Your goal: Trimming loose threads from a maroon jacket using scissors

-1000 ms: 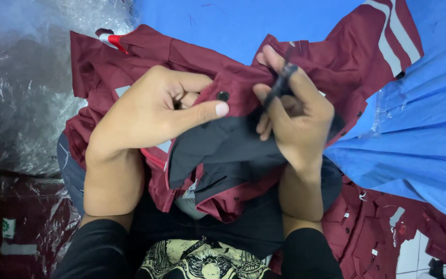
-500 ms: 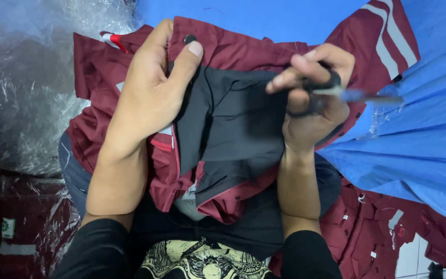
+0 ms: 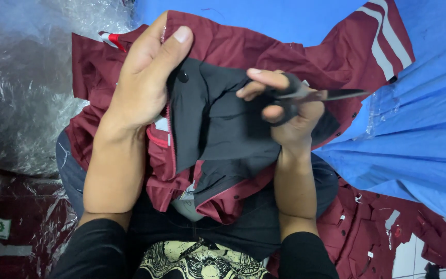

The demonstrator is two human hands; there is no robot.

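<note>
The left hand's fingers [image 3: 130,62] hide behind the maroon jacket [image 3: 223,41].

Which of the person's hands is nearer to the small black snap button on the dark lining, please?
Left. The left hand grips the maroon jacket with its thumb right beside the snap button. The right hand, holding black scissors, sits farther off across the lining.

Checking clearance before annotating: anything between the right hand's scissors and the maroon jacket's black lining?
Nothing visible. The right hand holds the small black scissors directly over the black lining of the maroon fabric jacket, blades pointing right. The left hand grips the jacket's edge to the left, off to the side.
</note>
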